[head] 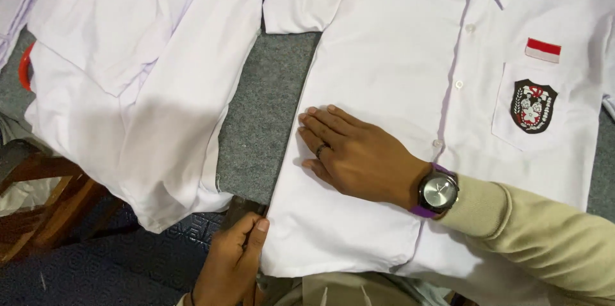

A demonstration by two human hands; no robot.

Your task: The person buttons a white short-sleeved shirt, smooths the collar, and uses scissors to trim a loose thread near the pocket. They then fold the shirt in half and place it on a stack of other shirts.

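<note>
White short-sleeved cotton shirt (384,75) spread front-up across grey felt-covered bench (262,120), buttoned down the middle, collar toward the far edge. Chest pocket at right with a dark shield-shaped embroidered badge (533,106); just above it a small red-and-white rectangular patch (542,50). Fabric mostly smooth, faint creases near the hem.

Right hand (355,152) flat on the shirt's lower left panel, fingers (320,120) straight and close together, palm down, grasping nothing; dark ring on one finger, purple-strapped round wristwatch (438,191) at the cuff of a beige sleeve. Left hand (234,261) at the shirt's near left corner, fingers curled toward the hem edge; whether cloth is actually pinched, cannot tell.

Shirt's left side edge running straight along a bare grey strip of bench. Beyond that strip, a second heap of white cloth (128,88), draped over the bench's near edge. Shirt hem just at the bench's near rim; wooden furniture and dark patterned floor below left.
</note>
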